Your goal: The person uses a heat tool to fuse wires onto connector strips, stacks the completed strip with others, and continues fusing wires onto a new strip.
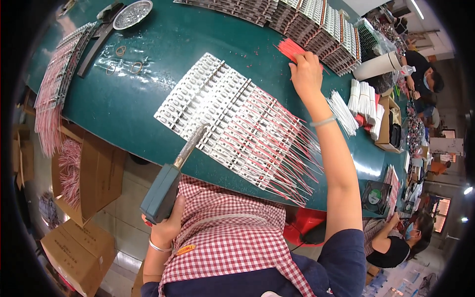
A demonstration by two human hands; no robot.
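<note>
My left hand (168,225) is wrapped round the grip of a teal soldering gun (166,190). Its long, darkened metal tip reaches over the near edge of a panel of white-and-silver terminal strips (205,96). Red and white wires (292,148) lie in rows across the panel's right part, their loose ends fanning out past the edge. Farther back on the right, my right hand (308,74) has its fingers curled down over a bundle of red wires (289,48). The exact finger contact there is partly hidden.
Stacked terminal strips (316,29) line the back. White wire bundles (363,101) and a white cylinder (378,67) stand at right. A metal dish (132,15), rubber bands (136,67) and wired strips (64,69) lie left. Cardboard boxes (79,252) stand below; people work at right.
</note>
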